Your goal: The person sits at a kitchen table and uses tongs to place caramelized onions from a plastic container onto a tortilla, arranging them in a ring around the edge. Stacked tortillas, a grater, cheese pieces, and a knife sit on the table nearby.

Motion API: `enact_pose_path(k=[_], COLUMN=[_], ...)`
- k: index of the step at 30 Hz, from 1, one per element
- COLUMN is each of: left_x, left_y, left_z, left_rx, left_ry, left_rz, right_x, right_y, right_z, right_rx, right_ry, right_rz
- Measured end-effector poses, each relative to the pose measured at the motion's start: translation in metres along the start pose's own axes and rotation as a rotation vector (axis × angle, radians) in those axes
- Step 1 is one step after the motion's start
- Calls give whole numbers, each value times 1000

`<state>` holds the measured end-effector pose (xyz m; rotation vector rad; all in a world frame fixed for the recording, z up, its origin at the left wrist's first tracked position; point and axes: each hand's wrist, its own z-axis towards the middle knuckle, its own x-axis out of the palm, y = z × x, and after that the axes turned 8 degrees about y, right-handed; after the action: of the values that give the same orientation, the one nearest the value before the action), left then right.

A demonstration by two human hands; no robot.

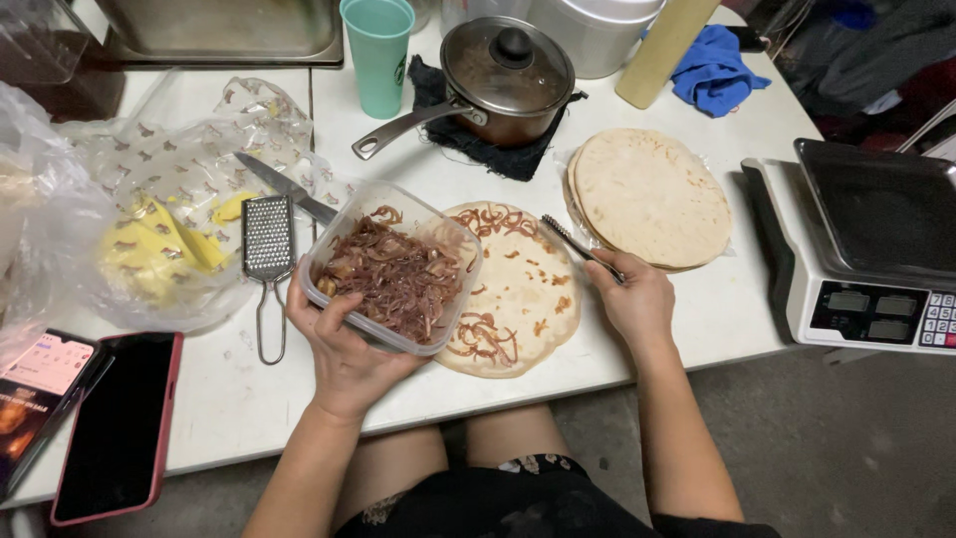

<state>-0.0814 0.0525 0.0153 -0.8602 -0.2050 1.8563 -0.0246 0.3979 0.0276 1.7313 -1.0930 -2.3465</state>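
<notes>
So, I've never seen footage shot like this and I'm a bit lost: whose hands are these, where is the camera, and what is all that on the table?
The camera sits on the person's head and looks down, so both hands are their own. The left hand holds a clear plastic container of fried onions tilted over a flatbread on the white table. The right hand grips metal tongs. Nearby lie a stack of flatbreads, a lidded pot, a small grater, a knife, a green cup, a scale and two phones.
</notes>
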Motion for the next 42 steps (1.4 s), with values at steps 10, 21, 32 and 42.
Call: enact_pose_path(k=[10,21,32,42], left_x=[-1,1,1,-2], left_y=[2,2,-3,-1], left_z=[0,0,2,0], left_rx=[69,181,130,37], left_ry=[-1,39,47,26], left_rz=[22,53,65,22], right_x=[-32,-54,-80,-43], right_y=[52,145,99,22], right_z=[-22,-43,-34,-5], right_rx=[-223,-575,-366,80], right_ry=[182,340,262,142], right_rz=[433,-111,243,254])
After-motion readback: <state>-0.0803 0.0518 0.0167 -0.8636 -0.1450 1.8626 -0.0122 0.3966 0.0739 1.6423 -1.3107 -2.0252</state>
